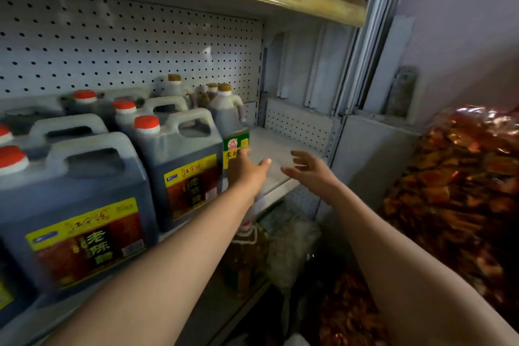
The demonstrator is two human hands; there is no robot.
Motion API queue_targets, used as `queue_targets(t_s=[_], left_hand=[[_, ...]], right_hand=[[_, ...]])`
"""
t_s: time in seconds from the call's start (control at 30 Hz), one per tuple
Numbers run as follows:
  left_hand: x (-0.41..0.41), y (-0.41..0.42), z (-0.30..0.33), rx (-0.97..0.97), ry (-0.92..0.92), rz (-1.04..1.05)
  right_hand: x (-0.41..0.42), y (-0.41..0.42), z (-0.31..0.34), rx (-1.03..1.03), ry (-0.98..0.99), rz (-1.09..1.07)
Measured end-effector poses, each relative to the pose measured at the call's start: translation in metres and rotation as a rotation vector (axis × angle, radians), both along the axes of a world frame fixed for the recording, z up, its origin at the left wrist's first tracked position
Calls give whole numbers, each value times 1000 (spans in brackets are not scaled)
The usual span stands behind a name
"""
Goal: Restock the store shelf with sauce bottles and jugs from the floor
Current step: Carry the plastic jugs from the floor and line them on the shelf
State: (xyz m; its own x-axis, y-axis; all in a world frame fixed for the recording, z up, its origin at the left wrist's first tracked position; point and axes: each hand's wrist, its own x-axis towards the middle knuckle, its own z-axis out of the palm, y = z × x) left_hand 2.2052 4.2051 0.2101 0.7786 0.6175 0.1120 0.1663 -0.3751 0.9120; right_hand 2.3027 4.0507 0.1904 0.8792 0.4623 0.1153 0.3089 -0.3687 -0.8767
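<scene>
White pegboard (126,45) backs the shelf (276,149) we are facing, its metal board bare at 3 o'clock and crowded with jugs from the centre out to 9 o'clock. Our left hand (247,169) reaches in with straight fingers touching the green and yellow label of the brown-capped bottle (227,118) that stands at the end of the row; we cannot tell whether it grips it. Our right hand (309,167) hovers just beside it over the bare board, fingers spread and loose, holding nothing. Next to the bottle at 9 o'clock stand big square plastic jugs (179,160) of dark liquid with moulded handles, red caps and yellow-edged labels in Chinese characters too blurred to read surely. More brown-capped bottles stand behind. At 3 o'clock a shiny crinkled sack (460,183) of red-orange packets crowds the shelf end. Below, at 6 o'clock, another capped bottle (247,250) stands on a lower level.
</scene>
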Motion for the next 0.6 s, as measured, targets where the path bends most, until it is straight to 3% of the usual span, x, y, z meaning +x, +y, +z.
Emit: queue_targets(t_s=[0.3,0.6], left_hand=[[-122,-15,-33,-82,32,-311],[-248,-137,-64,-145,78,-673]], right_hand=[[-170,-65,-15,-131,-62,-324],[-369,-182,-29,-148,26,-579]])
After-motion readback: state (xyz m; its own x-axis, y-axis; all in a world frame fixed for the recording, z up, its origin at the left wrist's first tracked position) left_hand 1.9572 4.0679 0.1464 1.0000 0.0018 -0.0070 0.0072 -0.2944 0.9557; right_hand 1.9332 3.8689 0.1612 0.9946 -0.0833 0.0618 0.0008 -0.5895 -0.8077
